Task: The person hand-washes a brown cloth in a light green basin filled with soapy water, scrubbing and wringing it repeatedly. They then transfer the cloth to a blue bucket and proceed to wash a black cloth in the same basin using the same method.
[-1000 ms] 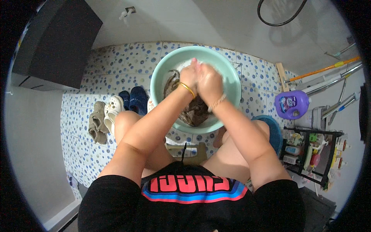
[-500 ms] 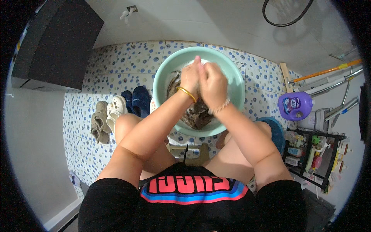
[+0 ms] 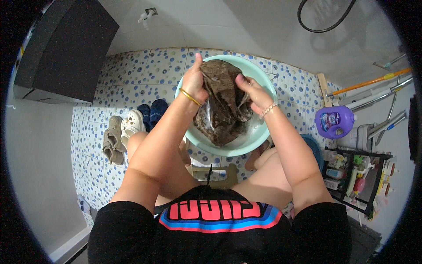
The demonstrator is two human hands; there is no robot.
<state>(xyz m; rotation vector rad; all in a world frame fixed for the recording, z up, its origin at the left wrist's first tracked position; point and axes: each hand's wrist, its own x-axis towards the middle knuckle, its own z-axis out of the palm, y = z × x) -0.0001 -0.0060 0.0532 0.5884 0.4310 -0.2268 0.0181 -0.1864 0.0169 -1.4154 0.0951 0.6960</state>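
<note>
A wet brown cloth [image 3: 222, 103], perhaps a garment, is spread between my two hands over a pale green basin [image 3: 264, 79]. Its lower part hangs down into the basin, where a little suds and water show on the right. My left hand [image 3: 194, 82], below a gold bangle, grips the cloth's left side with the thumb pointing up. On the other side my right hand [image 3: 256, 93], with a beaded bracelet at the wrist, is closed on the cloth's right edge. Some of the fingers of both hands are hidden behind the fabric.
Blue slippers [image 3: 158, 113], white clogs [image 3: 132, 122] and beige shoes [image 3: 115, 140] stand on the dotted tile floor at left. To the right are a purple detergent jug [image 3: 335, 122], a blue tub [image 3: 313, 147], long poles [image 3: 369, 82] and a black rack [image 3: 351, 176].
My hands were pressed together above the basin with the cloth lying lower in it. They have moved apart, and the cloth is now lifted and opened out between them.
</note>
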